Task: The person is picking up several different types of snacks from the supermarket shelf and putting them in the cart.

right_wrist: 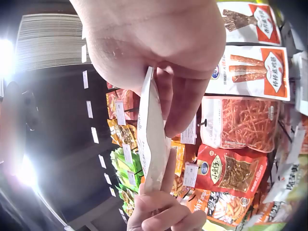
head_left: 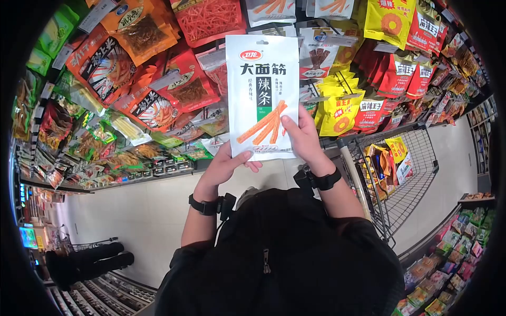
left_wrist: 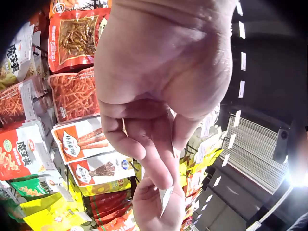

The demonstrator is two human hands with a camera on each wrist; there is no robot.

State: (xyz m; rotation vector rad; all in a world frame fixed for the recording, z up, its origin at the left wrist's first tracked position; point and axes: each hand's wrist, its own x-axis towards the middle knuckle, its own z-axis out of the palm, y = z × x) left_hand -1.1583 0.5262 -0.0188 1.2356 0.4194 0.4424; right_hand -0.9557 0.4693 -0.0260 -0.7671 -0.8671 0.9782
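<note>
Holding a white packet [head_left: 262, 97] upright with both hands, close in front of the rack [head_left: 158, 95] of hanging snacks, printed face toward the head camera. Pinched at the lower left corner by the left hand [head_left: 224, 166], thumb laid across the bottom edge, fingers behind. Clamped at the lower right side by the right hand [head_left: 304, 138], thumb pressed on the front beside the printed orange sticks. Seen edge-on from the right wrist, thin and flat between thumb and fingers. Both grips closed on the white packet, neither slack. Off to the right, a cart [head_left: 416, 158] with a few packets inside, apart from the hands.

Probably weakest up top: held only along the bottom, so likely to flop or fold over on loosening either pinch. Could also slide out sideways, given the smooth film, and land on the floor [head_left: 158, 210]. Might brush the hung packets just behind if pushed forward, knocking one off its hook.
</note>
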